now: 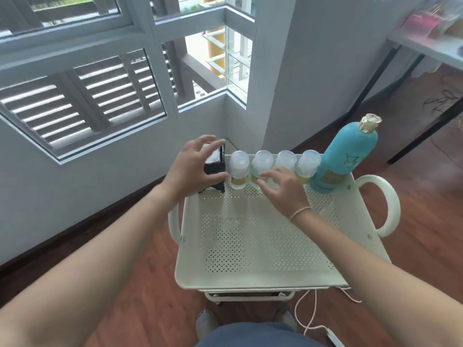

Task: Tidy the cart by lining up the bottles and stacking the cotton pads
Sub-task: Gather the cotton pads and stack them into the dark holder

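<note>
I see a cream perforated metal cart tray [263, 249] carrying, along its far edge, a black-and-white package [215, 169], four clear capped bottles [239, 171] and a tall teal bottle [347, 159].

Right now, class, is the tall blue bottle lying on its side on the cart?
No, the tall blue bottle stands upright at the right end of the row along the cart's far edge.

— What is around the louvred window [82, 101]?

— Right of it stands a white pillar [283, 71]. Further right of it, a table [426, 46] with blurred pink items [421, 21]. Below it, wooden floor [150, 284] with a pale cable [309, 314].
</note>
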A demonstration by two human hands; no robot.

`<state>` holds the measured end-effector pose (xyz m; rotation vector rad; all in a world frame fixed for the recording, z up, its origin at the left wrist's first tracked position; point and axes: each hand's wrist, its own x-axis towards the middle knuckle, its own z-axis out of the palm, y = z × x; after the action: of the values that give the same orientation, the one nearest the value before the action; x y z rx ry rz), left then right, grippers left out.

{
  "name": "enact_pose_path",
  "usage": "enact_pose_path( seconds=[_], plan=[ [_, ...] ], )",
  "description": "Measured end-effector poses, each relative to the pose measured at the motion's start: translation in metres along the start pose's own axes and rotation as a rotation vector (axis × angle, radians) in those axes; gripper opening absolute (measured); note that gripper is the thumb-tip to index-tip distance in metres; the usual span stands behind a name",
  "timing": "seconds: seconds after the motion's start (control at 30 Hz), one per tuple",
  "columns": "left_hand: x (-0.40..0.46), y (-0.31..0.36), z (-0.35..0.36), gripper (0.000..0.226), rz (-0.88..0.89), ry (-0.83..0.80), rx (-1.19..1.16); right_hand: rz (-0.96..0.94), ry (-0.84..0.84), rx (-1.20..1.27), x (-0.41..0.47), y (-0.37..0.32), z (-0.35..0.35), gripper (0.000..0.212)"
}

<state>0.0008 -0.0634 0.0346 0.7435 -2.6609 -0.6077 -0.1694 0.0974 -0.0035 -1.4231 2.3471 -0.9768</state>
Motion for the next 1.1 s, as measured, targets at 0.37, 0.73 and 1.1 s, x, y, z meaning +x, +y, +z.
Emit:
enact_pose_path(
  seconds=[0.37,0.73,1.1],
  plan=[
    [-0.024,0.021,0.033,0.043,0.044,0.222,0.228,0.181,-0.177,-0.169,-0.073,0.077,0.008,0.036],
    [-0.003,-0.003,0.018,0.036,-0.047,0.122,0.262,0.209,-0.219,-0.148,-0.077,0.082,0.012,0.028],
    [0.005,-0.019,0.018,0.056,-0.067,-0.102,0.528,0.184,-0.26,-0.211,-0.08,0.083,0.013,0.027]
  ],
)
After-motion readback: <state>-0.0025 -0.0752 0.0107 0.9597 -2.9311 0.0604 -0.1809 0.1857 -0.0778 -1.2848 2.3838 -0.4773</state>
